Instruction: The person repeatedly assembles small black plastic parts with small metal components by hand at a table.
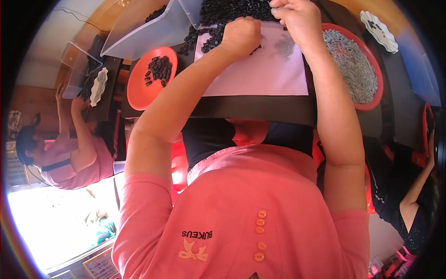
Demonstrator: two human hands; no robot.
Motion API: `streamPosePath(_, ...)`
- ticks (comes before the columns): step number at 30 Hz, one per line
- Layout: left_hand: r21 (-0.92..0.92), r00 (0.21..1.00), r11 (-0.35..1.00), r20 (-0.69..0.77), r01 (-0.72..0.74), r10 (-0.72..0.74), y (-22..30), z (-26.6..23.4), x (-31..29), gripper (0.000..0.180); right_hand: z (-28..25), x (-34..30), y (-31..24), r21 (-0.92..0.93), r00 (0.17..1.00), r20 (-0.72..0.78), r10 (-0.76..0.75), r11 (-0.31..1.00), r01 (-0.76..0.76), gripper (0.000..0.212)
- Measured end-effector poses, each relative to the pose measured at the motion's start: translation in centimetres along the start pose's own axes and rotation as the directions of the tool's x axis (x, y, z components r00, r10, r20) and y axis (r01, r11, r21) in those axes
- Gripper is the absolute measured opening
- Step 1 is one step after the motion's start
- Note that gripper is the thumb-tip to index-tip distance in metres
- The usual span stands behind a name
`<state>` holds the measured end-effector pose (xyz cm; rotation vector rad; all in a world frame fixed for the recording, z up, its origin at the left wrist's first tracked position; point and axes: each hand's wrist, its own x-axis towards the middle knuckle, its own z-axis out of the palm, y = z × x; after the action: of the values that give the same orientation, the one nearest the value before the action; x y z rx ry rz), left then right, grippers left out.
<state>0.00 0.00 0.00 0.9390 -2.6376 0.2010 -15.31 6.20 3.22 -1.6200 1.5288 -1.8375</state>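
Observation:
My left hand [241,38] is closed, its fingers curled down at the near edge of a pile of small black parts [227,11]; what it grips, if anything, is hidden. Farther up and to the right, my right hand [297,17] pinches thumb and finger together beside the pile, partly cut off by the picture's top edge. Anything between those fingertips is too small to name. Under both wrists lies a pale pinkish-white sheet [255,83], with a patch of tiny grey pieces [284,47] on it near my right wrist.
A red bowl [132,88] of black parts stands left; another red bowl [378,88] with small silvery-grey pieces stands right. A clear plastic bin [148,32] is behind on the left. White scalloped dishes [388,37] lie farther off. One person [74,153] works left, another [395,186] right.

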Motion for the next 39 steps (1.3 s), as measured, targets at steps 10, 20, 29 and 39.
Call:
streamPosePath(10, -0.786, 0.957, 0.610, -0.091, 0.100, -0.274, 0.9, -2.1, -1.1, 0.011, -0.5, -0.7, -1.5, 0.218, 0.818, 0.363, 0.446, 0.813, -0.540, 0.015)
streamPosePath(20, -0.921, 0.929, 0.340, 0.057, 0.191, -0.365, 1.7, -4.6, -2.5, 0.018, -0.1, -0.9, -0.4, 0.237, 0.790, 0.461, 0.404, 0.802, -0.549, 0.019)
streamPosePath(29, -0.968, 0.883, 0.144, 0.121, 0.206, -0.453, 2.3, -5.5, -2.3, 0.028, 0.0, -0.9, -0.3, 0.285, 0.859, 0.370, 0.353, 0.837, -0.466, 0.022)
streamPosePath(39, -0.902, 0.921, 0.382, 0.041, 0.200, -0.387, 1.7, -4.1, -2.3, 0.013, 0.0, -0.8, -0.4, 0.364, 0.884, 0.307, 0.353, 0.815, -0.452, 0.024)
